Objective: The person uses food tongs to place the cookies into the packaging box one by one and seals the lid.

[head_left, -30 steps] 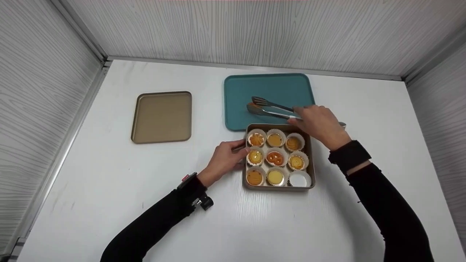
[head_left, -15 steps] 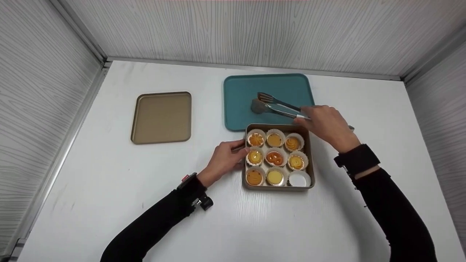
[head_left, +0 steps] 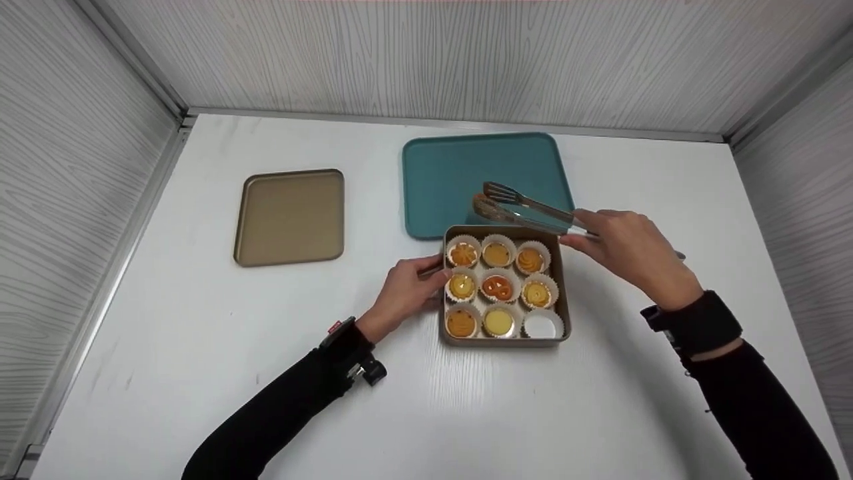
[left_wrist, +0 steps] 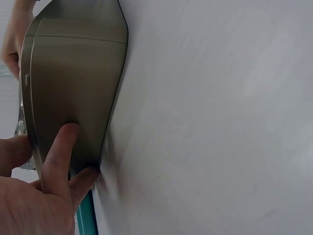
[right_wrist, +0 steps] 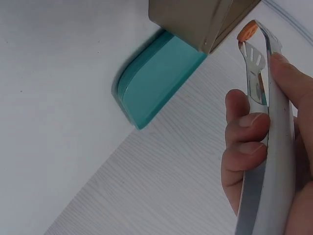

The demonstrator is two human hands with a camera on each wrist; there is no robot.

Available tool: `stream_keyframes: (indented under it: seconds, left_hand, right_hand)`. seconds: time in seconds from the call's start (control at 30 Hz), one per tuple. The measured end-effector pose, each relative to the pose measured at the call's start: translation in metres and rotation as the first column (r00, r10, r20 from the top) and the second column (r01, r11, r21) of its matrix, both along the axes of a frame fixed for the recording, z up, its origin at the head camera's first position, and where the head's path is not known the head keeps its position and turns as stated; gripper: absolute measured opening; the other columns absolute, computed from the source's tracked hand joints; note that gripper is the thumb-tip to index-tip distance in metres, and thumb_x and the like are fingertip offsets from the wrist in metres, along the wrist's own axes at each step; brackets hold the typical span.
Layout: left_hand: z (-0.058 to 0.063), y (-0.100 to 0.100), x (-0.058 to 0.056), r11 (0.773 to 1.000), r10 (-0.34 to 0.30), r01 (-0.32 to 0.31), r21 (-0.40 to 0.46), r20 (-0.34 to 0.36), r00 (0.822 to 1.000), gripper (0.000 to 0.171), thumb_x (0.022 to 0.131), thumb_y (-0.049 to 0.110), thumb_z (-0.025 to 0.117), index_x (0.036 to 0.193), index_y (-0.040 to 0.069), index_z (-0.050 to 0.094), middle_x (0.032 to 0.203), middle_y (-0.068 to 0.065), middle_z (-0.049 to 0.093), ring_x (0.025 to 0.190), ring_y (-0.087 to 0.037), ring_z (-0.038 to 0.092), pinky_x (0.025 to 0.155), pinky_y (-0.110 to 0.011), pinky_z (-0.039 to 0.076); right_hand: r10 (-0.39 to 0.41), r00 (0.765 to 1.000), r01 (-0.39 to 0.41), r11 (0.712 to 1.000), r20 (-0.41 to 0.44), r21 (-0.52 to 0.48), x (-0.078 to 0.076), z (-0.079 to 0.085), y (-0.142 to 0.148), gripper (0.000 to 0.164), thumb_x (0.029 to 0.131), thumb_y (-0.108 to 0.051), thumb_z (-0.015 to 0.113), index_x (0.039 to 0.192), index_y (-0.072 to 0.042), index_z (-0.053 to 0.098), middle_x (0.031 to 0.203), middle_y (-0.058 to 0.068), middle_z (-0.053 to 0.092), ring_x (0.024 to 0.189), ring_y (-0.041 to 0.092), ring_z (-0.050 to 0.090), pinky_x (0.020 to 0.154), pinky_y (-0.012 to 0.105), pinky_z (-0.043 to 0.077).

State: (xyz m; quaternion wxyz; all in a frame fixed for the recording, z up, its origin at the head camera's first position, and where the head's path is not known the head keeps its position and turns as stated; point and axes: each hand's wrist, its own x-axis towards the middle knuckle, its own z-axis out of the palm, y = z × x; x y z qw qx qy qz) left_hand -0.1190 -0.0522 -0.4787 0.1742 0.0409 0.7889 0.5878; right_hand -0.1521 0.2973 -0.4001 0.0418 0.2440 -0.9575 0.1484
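Note:
My right hand (head_left: 636, 253) grips metal tongs (head_left: 548, 228) above the far right corner of a square metal tin (head_left: 506, 343). In the right wrist view, a small orange-brown cookie (right_wrist: 248, 31) sits pinched between the tongs' tips. My left hand (head_left: 403, 293) holds the tin's left side, thumb over the rim and fingers against the outer wall (left_wrist: 73, 73). Inside the tin stand rows of white paper cups, most with a cookie in them, such as a pretzel-shaped one (head_left: 497, 287) in the middle. The near right paper cup (head_left: 543, 325) is empty.
Behind the tin lies a teal tray (head_left: 446, 173), partly under the tongs in the head view. To the left is a shallow gold-brown square lid or tray (head_left: 290, 219). Pale wood-grain panels (head_left: 426, 60) bound the white table (head_left: 266, 373) at the back and sides.
My right hand has drawn the tongs right and nearer, from over the teal tray toward the tin's far right edge. The left hand keeps its hold on the tin.

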Motion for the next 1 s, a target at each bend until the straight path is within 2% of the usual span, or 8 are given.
stream_keyframes:
  seconds: [0.17,0.37,0.5,0.73,0.9,1.0]
  left_hand:
    - [0.000,-0.001,0.001,1.000,-0.005,0.005,-0.004,0.012,1.000,0.048,0.102,0.023,0.067,0.144,0.001,0.059,0.137,-0.013,0.066,0.124,-0.021,0.064,0.107,-0.035,0.049]
    - [0.001,-0.003,-0.001,1.000,0.006,-0.007,0.014,0.028,1.000,0.048,0.102,0.023,0.067,0.145,0.002,0.059,0.137,-0.013,0.066,0.120,-0.020,0.067,0.101,-0.032,0.053]
    - [0.001,-0.003,-0.002,1.000,-0.002,0.002,0.017,0.020,1.000,0.047,0.102,0.022,0.067,0.144,0.000,0.059,0.137,-0.014,0.066,0.120,-0.021,0.067,0.101,-0.031,0.053]
    - [0.001,-0.004,-0.003,0.998,0.020,-0.021,0.067,0.019,1.000,0.046,0.100,0.017,0.068,0.141,-0.003,0.060,0.135,-0.016,0.067,0.122,-0.023,0.066,0.104,-0.033,0.051]
    - [0.001,-0.005,-0.003,0.995,0.032,-0.034,0.090,0.026,0.999,0.046,0.100,0.016,0.068,0.140,-0.005,0.061,0.135,-0.018,0.067,0.124,-0.025,0.064,0.107,-0.035,0.049]
    - [0.002,-0.006,-0.003,0.995,0.038,-0.042,0.094,0.042,0.998,0.046,0.100,0.015,0.068,0.141,-0.005,0.060,0.135,-0.018,0.067,0.123,-0.025,0.065,0.105,-0.035,0.050]
  right_hand:
    - [0.016,1.000,-0.016,1.000,0.002,0.008,0.020,0.005,0.013,0.030,0.093,-0.029,0.080,0.110,-0.005,0.073,0.079,0.005,0.071,0.063,0.015,0.060,0.059,0.039,0.052]
    - [0.039,0.999,-0.040,0.999,0.005,0.021,0.041,0.015,0.030,0.033,0.091,-0.029,0.081,0.114,-0.005,0.074,0.080,0.000,0.070,0.063,0.009,0.057,0.059,0.036,0.053]
    - [0.081,0.997,-0.081,0.996,-0.011,0.026,0.054,0.019,0.040,0.027,0.089,-0.025,0.083,0.108,-0.008,0.074,0.074,-0.006,0.064,0.060,0.007,0.051,0.055,0.029,0.048]
    - [0.130,0.991,-0.128,0.988,-0.012,0.084,0.068,0.026,0.051,0.030,0.086,-0.029,0.086,0.110,-0.015,0.074,0.073,-0.012,0.061,0.060,0.002,0.048,0.053,0.026,0.046]
    - [0.166,0.986,-0.162,0.980,-0.030,0.114,0.077,0.031,0.057,0.028,0.084,-0.030,0.087,0.105,-0.018,0.072,0.068,-0.017,0.049,0.057,0.000,0.040,0.051,0.023,0.039]
    - [0.188,0.981,-0.178,0.974,-0.057,0.142,0.082,0.035,0.059,0.030,0.081,-0.031,0.088,0.103,-0.018,0.071,0.068,-0.017,0.045,0.056,-0.001,0.039,0.050,0.023,0.039]
